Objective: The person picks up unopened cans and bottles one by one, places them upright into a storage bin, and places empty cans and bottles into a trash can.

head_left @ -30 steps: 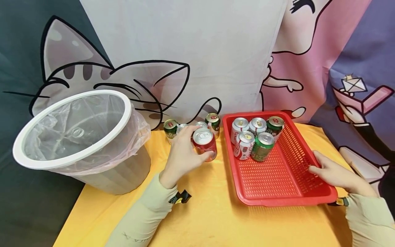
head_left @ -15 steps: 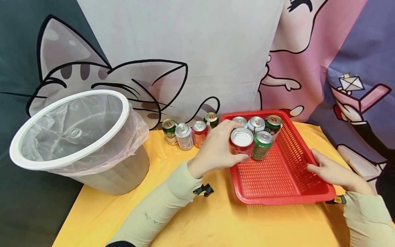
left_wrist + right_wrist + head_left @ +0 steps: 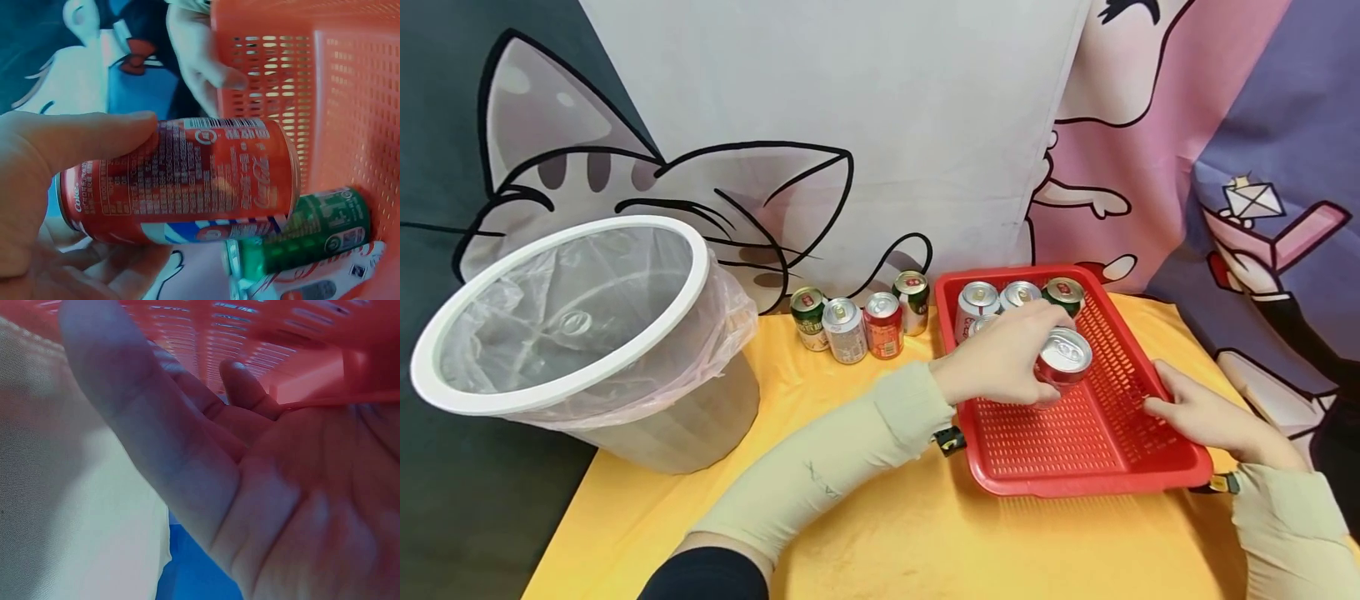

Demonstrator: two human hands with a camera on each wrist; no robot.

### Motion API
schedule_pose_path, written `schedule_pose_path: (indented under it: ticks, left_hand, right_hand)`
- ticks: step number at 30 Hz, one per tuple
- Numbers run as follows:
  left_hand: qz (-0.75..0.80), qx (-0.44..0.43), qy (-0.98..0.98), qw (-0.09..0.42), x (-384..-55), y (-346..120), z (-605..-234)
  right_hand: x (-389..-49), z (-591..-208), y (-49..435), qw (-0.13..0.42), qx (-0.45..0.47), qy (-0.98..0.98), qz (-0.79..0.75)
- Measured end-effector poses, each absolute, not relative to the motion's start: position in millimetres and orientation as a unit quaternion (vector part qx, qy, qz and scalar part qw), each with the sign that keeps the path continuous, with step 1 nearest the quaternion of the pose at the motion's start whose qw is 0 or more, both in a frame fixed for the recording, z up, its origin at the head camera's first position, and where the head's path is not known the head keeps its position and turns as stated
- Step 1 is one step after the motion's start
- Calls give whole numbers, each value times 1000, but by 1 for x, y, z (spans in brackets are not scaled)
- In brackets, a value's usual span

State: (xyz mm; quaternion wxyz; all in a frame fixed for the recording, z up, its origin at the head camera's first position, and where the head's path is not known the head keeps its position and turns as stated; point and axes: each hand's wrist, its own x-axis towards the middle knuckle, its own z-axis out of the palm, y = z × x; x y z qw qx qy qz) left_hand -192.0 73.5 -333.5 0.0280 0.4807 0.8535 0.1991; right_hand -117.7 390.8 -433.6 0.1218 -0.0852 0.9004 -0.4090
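My left hand (image 3: 1000, 358) grips a red Coke can (image 3: 1063, 358) upright over the red plastic basket (image 3: 1022, 485), thumb on the near side and fingers round the far side. In the left wrist view the can (image 3: 200, 181) lies across the palm, with a green can (image 3: 312, 228) and a white-and-red can (image 3: 337, 272) behind it in the basket. My right hand (image 3: 1213, 421) holds the basket's right side, thumb over the rim. White cans (image 3: 976, 302) and a dark green can (image 3: 1064, 293) stand at the basket's back; my left hand hides others.
Left of the basket stands a row of cans: green (image 3: 808, 312), silver (image 3: 846, 333), red (image 3: 883, 327) and dark green (image 3: 913, 300). A lined bin (image 3: 677, 425) with a white rim is at the left. A cloth backdrop (image 3: 865, 92) hangs behind the yellow table (image 3: 880, 533).
My left hand has carried the red can rightward from beside the row of cans to over the basket's middle. The right hand keeps its hold on the basket.
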Motion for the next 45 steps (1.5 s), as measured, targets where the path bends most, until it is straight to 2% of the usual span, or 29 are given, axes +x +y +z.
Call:
schedule_pose_path:
  ticks: [9, 15, 26, 34, 40, 45]
  left_hand:
    - [84, 507, 854, 76, -203, 128, -339]
    - [61, 479, 870, 100, -208, 151, -345]
    - [-5, 431, 901, 45, -224, 172, -367]
    - [12, 388, 921, 25, -236, 172, -382]
    - [26, 359, 933, -9, -244, 167, -393]
    - [21, 351, 936, -12, -244, 171, -392]
  right_hand:
    - [-116, -435, 393, 128, -84, 892, -425]
    - [-118, -434, 392, 134, -83, 888, -432]
    - [-119, -435, 396, 134, -99, 875, -454]
    - [-120, -436, 393, 146, -98, 873, -455]
    - [-119, -434, 390, 138, -90, 882, -441]
    - [-118, -432, 390, 134, -87, 886, -435]
